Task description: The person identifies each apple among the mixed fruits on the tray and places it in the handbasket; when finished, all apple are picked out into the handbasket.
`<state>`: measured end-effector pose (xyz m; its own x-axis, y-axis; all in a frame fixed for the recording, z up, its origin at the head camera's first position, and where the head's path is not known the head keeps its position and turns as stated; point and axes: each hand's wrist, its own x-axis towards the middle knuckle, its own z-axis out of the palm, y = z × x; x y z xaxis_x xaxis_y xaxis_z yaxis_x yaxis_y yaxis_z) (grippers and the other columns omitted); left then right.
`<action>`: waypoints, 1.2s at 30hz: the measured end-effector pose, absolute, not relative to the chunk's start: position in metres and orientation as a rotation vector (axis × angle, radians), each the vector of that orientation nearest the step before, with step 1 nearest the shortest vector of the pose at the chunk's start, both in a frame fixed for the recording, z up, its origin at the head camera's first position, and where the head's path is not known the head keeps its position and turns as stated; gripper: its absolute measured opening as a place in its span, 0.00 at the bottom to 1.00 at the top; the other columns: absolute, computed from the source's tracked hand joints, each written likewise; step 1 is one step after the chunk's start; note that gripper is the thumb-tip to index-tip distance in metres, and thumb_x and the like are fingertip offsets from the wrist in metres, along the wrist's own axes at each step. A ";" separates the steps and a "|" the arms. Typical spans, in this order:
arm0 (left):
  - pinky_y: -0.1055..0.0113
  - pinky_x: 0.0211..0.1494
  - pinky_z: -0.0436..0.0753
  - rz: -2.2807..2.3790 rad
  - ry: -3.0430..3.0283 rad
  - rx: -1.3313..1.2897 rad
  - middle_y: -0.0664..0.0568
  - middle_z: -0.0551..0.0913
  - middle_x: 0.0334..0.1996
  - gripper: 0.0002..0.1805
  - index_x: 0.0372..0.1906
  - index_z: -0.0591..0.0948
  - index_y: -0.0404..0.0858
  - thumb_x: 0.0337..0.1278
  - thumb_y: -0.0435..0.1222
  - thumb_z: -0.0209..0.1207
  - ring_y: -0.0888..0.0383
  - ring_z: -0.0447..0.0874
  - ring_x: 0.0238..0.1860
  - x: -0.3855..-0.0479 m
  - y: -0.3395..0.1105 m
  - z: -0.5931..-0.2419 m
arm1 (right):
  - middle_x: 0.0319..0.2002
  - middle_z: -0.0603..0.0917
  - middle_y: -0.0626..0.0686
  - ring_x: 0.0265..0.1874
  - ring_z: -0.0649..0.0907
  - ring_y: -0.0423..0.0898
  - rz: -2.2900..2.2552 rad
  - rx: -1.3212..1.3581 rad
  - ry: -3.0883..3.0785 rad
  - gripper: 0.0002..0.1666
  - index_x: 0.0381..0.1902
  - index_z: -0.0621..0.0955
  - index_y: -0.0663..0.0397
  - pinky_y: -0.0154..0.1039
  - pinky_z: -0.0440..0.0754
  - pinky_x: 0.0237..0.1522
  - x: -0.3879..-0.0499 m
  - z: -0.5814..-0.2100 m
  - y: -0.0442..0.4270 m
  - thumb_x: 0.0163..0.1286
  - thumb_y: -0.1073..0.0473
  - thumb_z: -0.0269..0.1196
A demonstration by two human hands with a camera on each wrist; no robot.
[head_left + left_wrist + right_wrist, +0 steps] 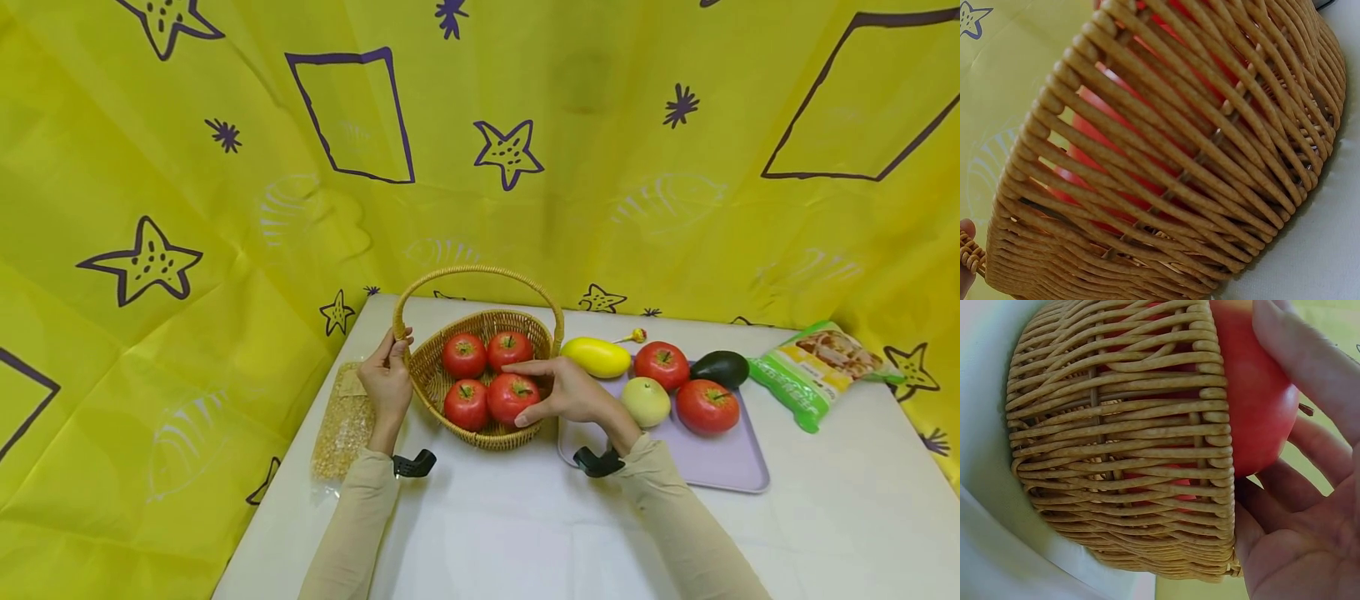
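Note:
A brown wicker basket [498, 442] with a tall hoop handle [480, 269] stands on the white table. My left hand [387, 383] pinches the handle's left base between thumb and fingers. Several red apples lie in the basket. The one at the front right, a red apple [510, 400], is in the grip of my right hand [573, 392], thumb on its near side and fingers behind. In the right wrist view this apple [1254, 400] bulges above the basket rim. Through the weave in the left wrist view, parts of red apples [1110, 144] show.
Right of the basket, a lilac tray [727, 467] bears two more red apples [707, 407], a pale green round fruit [645, 403] and a dark green avocado [720, 368]. A yellow mango [596, 357] lies near its edge. Packets flank both sides: yellow grains [345, 425], a green bag [817, 367].

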<state>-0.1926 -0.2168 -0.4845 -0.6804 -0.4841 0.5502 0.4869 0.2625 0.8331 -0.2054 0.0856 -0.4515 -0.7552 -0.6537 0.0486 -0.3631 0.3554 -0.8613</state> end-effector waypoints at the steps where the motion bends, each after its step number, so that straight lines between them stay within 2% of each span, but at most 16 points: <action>1: 0.79 0.56 0.85 -1.538 -1.734 -0.006 0.30 0.90 0.47 0.15 0.59 0.86 0.26 0.73 0.24 0.60 0.29 0.90 0.46 -0.193 -0.217 -0.484 | 0.65 0.86 0.50 0.57 0.85 0.49 -1.354 -0.905 2.321 0.47 0.71 0.82 0.47 0.45 0.84 0.62 -0.206 -0.452 0.086 0.52 0.52 0.86; 8: 0.78 0.56 0.85 -1.544 -1.732 -0.001 0.30 0.90 0.47 0.15 0.59 0.86 0.26 0.73 0.24 0.60 0.29 0.90 0.47 -0.193 -0.216 -0.484 | 0.67 0.85 0.50 0.59 0.85 0.51 -1.338 -0.916 2.329 0.46 0.70 0.83 0.48 0.47 0.83 0.64 -0.207 -0.453 0.086 0.51 0.53 0.86; 18: 0.78 0.56 0.85 -1.544 -1.733 -0.006 0.30 0.90 0.47 0.15 0.59 0.86 0.25 0.74 0.25 0.60 0.28 0.89 0.47 -0.192 -0.216 -0.485 | 0.66 0.86 0.51 0.56 0.84 0.48 -1.272 -0.926 2.366 0.46 0.69 0.84 0.46 0.47 0.82 0.63 -0.209 -0.454 0.086 0.50 0.52 0.87; 27: 0.80 0.55 0.84 -1.525 -1.738 0.013 0.30 0.90 0.47 0.15 0.58 0.86 0.25 0.72 0.23 0.60 0.29 0.90 0.46 -0.193 -0.216 -0.485 | 0.67 0.85 0.52 0.60 0.84 0.52 -1.253 -0.936 2.381 0.46 0.68 0.84 0.47 0.54 0.83 0.65 -0.207 -0.456 0.084 0.50 0.53 0.87; 36: 0.78 0.56 0.85 -1.511 -1.744 -0.010 0.31 0.91 0.47 0.15 0.60 0.86 0.26 0.74 0.26 0.60 0.29 0.90 0.47 -0.193 -0.218 -0.487 | 0.66 0.85 0.56 0.57 0.85 0.50 -1.172 -1.019 2.433 0.45 0.68 0.84 0.56 0.46 0.84 0.60 -0.205 -0.453 0.080 0.52 0.52 0.86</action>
